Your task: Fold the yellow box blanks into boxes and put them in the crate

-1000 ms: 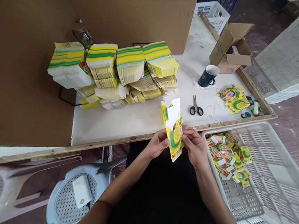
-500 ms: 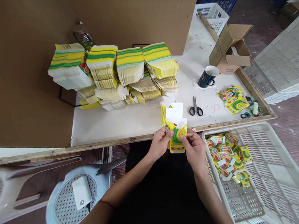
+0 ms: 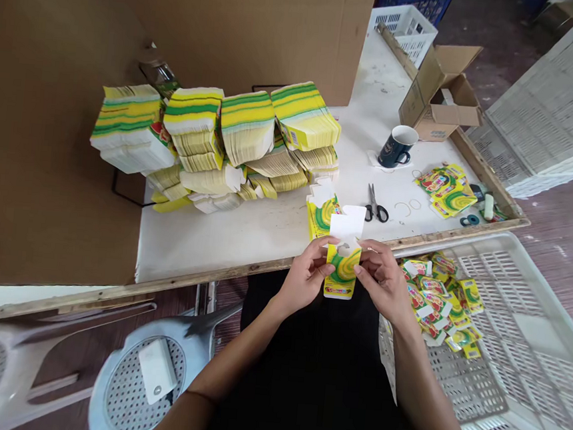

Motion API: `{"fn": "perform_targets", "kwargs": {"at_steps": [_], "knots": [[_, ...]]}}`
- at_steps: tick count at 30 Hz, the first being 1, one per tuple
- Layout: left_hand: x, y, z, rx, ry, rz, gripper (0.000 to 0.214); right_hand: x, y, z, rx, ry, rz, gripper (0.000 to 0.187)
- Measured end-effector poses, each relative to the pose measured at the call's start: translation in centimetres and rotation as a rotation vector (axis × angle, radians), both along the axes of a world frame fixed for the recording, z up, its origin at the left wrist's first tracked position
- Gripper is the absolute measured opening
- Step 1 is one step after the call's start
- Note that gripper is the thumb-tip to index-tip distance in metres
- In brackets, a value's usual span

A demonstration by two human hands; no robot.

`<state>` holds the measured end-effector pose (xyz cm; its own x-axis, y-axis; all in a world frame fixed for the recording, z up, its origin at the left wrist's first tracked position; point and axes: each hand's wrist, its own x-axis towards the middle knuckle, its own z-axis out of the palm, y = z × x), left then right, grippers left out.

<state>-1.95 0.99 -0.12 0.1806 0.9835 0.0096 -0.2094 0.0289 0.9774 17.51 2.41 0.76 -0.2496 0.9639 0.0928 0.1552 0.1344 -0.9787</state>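
Between my two hands is a small yellow and green carton [image 3: 343, 263], held upright over the table's front edge with its white flaps standing up. My left hand [image 3: 306, 270] pinches its left side, thumb on the front. At the right side, my right hand [image 3: 384, 277] grips it with thumb and fingers. Just behind, a short pile of flat cartons [image 3: 319, 216] lies on the table. Farther back on the left stand stacked bundles of flat yellow and green cartons [image 3: 249, 125]. Black-handled scissors [image 3: 376, 205] lie right behind the held carton.
A white plastic crate [image 3: 509, 244] with several folded cartons [image 3: 442, 302] stands low on the right. On the table are a dark mug [image 3: 397, 146], loose flat cartons [image 3: 446, 190] and an open cardboard box [image 3: 442, 98]. A stool [image 3: 119, 347] holding a white device [image 3: 157, 371] is lower left.
The carton has moved slightly right and now faces me more squarely, its top more open. My hands have shifted up its sides, and the pile behind shows more.
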Motion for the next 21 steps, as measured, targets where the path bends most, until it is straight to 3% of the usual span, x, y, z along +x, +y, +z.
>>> {"fn": "perform_targets", "kwargs": {"at_steps": [8,14,16,18,21], "knots": [[0.0,-0.1,0.3,-0.071,0.003,-0.082,0.039,1.0,0.3,0.8,0.012,-0.141,0.035,0.02],[0.0,0.0,0.1,-0.057,0.074,-0.111,0.033,0.9,0.1,-0.1,0.083,-0.138,-0.017,0.022],[0.2,0.0,0.2,-0.054,0.041,-0.1,0.041,0.7,-0.1,-0.3,0.045,-0.011,-0.095,0.025],[0.2,0.0,0.4,-0.063,-0.039,-0.094,0.062,0.5,-0.2,-0.3,-0.013,0.13,-0.153,0.046],[0.2,0.2,0.6,-0.091,-0.142,-0.156,0.09,0.5,-0.2,-0.1,-0.061,0.162,-0.143,0.056]]}}
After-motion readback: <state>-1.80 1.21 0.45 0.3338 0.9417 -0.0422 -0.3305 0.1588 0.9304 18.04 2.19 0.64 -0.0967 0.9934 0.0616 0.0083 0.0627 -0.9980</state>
